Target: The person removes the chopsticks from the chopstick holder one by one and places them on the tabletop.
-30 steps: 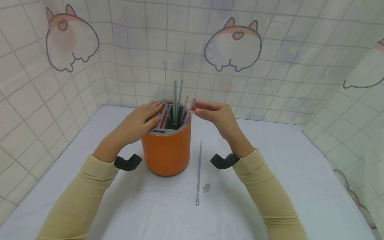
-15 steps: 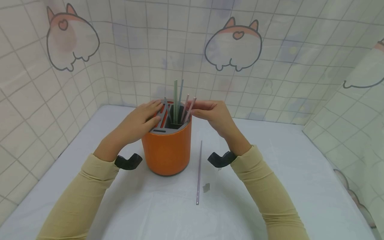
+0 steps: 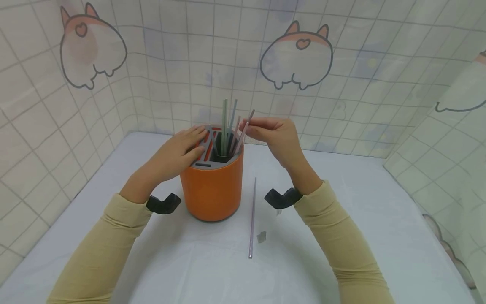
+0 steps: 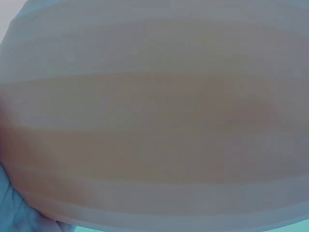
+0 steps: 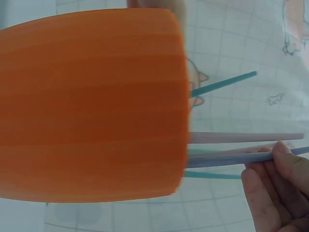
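Note:
An orange pen holder (image 3: 211, 194) with a grey slotted top stands on the table. My left hand (image 3: 171, 158) rests on the left side of its top, fingers extended over the slots. Several thin straws, among them a green straw (image 3: 224, 126) and a pink straw (image 3: 241, 137), stand in its large compartment. At the right rim, my right hand (image 3: 279, 135) pinches a purple straw (image 5: 227, 159) between thumb and fingers near its upper end; its lower part is hidden inside the holder. The holder's wall fills most of the left wrist view.
Another purple straw (image 3: 252, 219) lies on the white table right of the holder. Close to it is a small grey patch (image 3: 261, 237). A tiled-pattern cloth (image 3: 357, 105) with cartoon animals hangs around the back and sides.
My right hand first moved left to the rim, then rose slightly; the purple straw's tip now shows above its fingers. My left hand has stayed on the holder.

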Demonstrator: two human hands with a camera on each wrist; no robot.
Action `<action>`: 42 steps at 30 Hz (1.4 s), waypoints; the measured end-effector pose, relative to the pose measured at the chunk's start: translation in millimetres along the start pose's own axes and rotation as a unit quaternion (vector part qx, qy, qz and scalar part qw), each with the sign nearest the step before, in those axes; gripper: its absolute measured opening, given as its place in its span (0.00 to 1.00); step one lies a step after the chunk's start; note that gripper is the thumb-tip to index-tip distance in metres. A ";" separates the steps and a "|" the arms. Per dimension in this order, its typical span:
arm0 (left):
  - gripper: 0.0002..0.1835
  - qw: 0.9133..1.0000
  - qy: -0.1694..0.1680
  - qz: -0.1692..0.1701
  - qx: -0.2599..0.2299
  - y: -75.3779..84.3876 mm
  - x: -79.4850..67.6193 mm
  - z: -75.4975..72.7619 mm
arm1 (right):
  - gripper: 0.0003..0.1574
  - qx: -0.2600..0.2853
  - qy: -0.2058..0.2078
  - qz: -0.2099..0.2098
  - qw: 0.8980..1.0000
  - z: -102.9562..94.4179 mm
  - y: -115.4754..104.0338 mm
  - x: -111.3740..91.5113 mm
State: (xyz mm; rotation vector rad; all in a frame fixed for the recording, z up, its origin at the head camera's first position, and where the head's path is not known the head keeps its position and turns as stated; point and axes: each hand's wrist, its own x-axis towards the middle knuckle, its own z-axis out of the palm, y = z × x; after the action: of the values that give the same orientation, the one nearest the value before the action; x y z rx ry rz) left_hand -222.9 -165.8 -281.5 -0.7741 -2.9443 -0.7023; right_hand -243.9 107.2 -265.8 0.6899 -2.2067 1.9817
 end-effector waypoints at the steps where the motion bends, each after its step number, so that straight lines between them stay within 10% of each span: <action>1: 0.32 1.000 -0.001 0.000 0.002 0.2 0.0 0.1 | 0.14 0.008 0.006 -0.007 1.000 -1.0 -3.5 -0.2; 15: 0.30 1.000 -0.017 0.015 0.019 3.3 1.1 -1.0 | 0.13 0.124 0.121 -0.234 0.957 -20.4 -66.3 -17.7; 26: 0.30 1.000 -0.011 0.012 0.018 2.9 1.7 0.5 | 0.11 0.218 0.234 -0.267 0.909 -36.9 -92.2 -36.1; 32: 0.30 1.000 -0.008 0.015 0.018 3.1 2.5 1.4 | 0.15 0.182 0.233 -0.189 0.936 -51.7 -65.1 -35.1; 37: 0.30 1.000 -0.005 0.016 0.017 3.5 2.6 1.5 | 0.09 0.125 0.195 -0.065 0.971 -61.3 -24.1 -32.6; 42: 0.30 1.000 -0.002 0.016 0.018 3.4 2.4 1.7 | 0.05 0.082 0.131 0.083 0.984 -67.8 17.4 -33.2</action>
State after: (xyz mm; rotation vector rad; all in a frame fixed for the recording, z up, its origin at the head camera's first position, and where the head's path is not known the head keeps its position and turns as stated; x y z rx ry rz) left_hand -223.3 -161.3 -281.3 -0.8191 -2.9331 -0.6446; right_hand -236.3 182.2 -283.7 0.2436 -2.0225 2.2047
